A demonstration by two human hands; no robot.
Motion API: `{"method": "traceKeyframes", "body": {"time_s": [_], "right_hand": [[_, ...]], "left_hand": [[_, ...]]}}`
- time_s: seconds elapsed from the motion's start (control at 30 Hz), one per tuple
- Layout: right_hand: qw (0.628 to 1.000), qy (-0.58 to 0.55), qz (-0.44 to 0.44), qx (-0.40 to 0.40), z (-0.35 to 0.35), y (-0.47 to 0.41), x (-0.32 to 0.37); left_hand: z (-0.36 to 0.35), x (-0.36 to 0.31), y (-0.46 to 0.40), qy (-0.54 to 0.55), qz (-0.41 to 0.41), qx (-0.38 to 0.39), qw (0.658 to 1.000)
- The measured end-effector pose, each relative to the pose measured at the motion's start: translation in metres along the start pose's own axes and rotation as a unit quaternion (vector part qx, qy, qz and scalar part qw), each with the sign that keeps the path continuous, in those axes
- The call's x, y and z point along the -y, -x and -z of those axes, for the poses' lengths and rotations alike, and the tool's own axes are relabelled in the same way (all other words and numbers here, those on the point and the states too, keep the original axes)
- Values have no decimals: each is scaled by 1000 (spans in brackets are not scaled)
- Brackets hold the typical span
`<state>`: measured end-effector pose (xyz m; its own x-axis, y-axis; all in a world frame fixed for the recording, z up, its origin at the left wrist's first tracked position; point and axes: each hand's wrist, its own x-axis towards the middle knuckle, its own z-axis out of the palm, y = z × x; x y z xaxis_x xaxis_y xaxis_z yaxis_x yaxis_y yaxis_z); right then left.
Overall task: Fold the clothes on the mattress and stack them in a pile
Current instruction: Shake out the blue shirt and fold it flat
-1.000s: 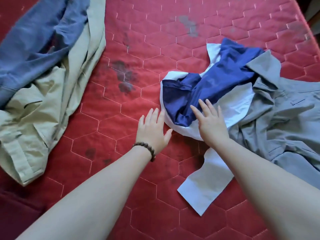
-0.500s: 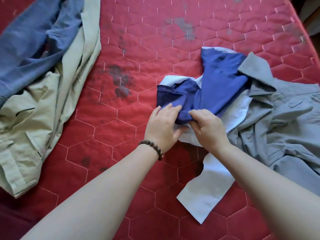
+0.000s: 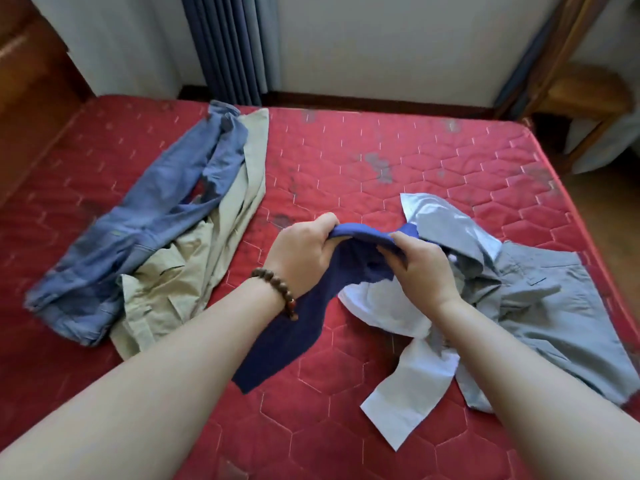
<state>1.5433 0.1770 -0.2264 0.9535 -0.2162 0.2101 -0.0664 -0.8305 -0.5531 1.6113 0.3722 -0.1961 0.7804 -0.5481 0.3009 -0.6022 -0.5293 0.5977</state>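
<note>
A red quilted mattress [image 3: 398, 174] fills the room below a pale wall and dark curtain [image 3: 228, 46]. The left hand [image 3: 301, 258] and right hand [image 3: 420, 268] each grip the top edge of a dark blue garment [image 3: 287, 341], fingers curled tight round the cloth, lifting it above the mattress while its tail hangs down. Beside it lie a white shirt [image 3: 408, 393] and grey shirt [image 3: 554, 306]; jeans [image 3: 145, 230] and a khaki garment [image 3: 194, 271] lie well apart. The blue cloth may, I think, drag the white shirt along, since they seem to overlap
</note>
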Motion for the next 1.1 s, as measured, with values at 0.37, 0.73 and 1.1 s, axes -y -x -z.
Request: {"method": "traceKeyframes", "body": {"time_s": [0.37, 0.73, 1.1], "right_hand": [[987, -153, 51, 2, 154, -54, 185], [976, -164, 142, 1, 288, -54, 304], [979, -91, 126, -130, 382, -78, 300]], "left_hand": [[289, -111, -32, -86, -37, -79, 992], [447, -165, -27, -180, -61, -144, 971], [504, -156, -14, -264, 15, -86, 961]]}}
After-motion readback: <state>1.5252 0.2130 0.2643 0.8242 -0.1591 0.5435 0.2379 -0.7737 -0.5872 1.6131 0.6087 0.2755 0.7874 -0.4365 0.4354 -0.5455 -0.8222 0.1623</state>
